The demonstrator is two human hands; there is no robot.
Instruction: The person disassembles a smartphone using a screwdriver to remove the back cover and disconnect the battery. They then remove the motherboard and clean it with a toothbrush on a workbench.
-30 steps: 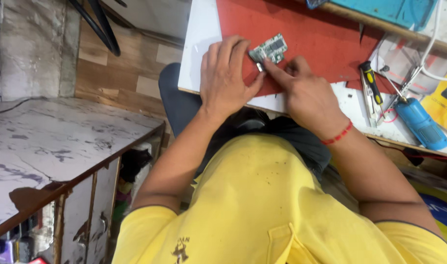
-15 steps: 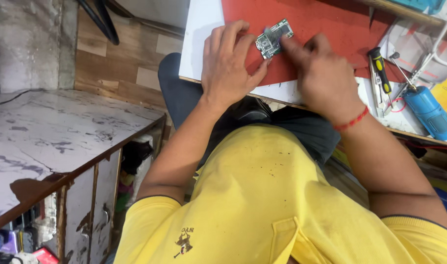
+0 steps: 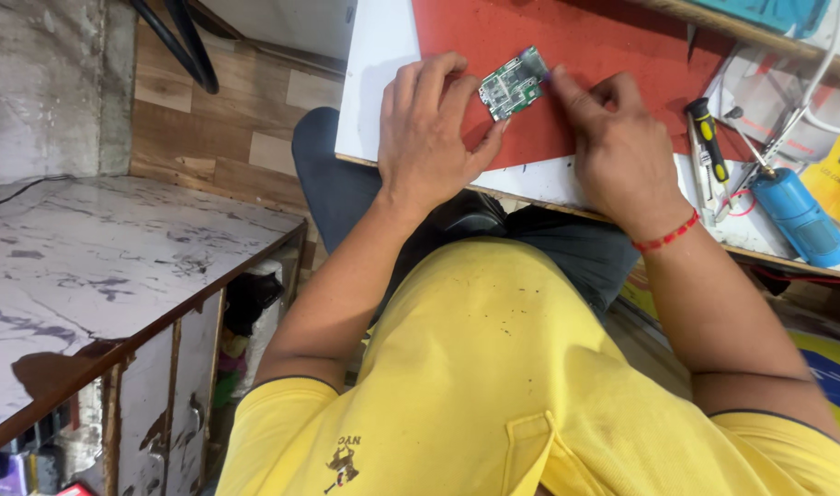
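A small green circuit board [image 3: 514,83] lies on a red mat [image 3: 613,46] on a white worktable [image 3: 374,73]. My left hand [image 3: 429,138] rests on the mat's edge, with thumb and forefinger pinching the board's lower left side. From the right, my right hand [image 3: 618,147], with a red thread on its wrist, has its curled fingertips on the board's right corner. Whether a small tool sits in those fingers is hidden.
A yellow-and-black screwdriver [image 3: 708,138], tweezers [image 3: 742,174] and a blue cylinder [image 3: 800,216] lie right of the mat, with a white cable [image 3: 806,101] above them. A marble-topped counter [image 3: 98,266] stands at the left, and black hoses [image 3: 176,41] hang at top left.
Both hands stay on the board. My right fingertips have slid from the board's lower edge to its right corner, and the board has turned slightly.
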